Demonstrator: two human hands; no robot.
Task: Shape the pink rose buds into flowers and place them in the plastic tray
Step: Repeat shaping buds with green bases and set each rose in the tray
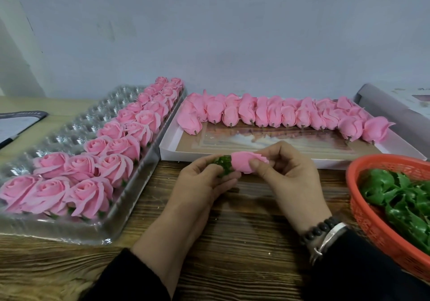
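**Between both hands: one bud held over the table**

Between my two hands, above the wooden table, lies one pink rose bud, held on its side with its tip pointing right. My left hand grips the base end: fingers and thumb are curled round the green calyx that sits on the bud's base. My right hand pinches the petals at the tip end, thumb pressed on the near side of the bud, the other fingers curled over the far side. A bead bracelet and a metal band sit on my right wrist.

To the left stands the clear plastic tray. Shaped pink flowers fill its right-hand rows, from the near edge to the far end; the cavities on its left side show bare plastic.

Beyond my hands lies a flat white box. Unshaped buds lie in a row along its far side, stems pointing toward me.

At the right edge sits a red mesh basket holding loose green calyx pieces.
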